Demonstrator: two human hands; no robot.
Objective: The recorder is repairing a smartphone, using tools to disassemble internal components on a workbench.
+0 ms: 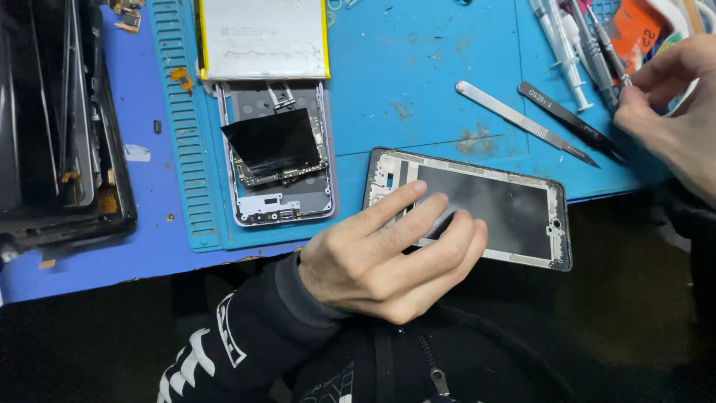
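Pressing hand: left hand (388, 257) lies flat, fingers spread narrow, on the phone frame (492, 209), holding nothing.
Frame position: near bench (418, 67) edge, long axis running left to right, stretching rightward from the left hand.
Right hand (671, 112): farther off, fingertips pinched on a screwdriver (597, 52) among the tools.
Materials: thin metal rim, matte dark panel; blue rubbery mat.
Nearby: opened phone (277, 160), tweezers (514, 113).

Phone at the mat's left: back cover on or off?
Off. The opened phone lies with circuit board and connectors exposed, and a silver battery lies above it.
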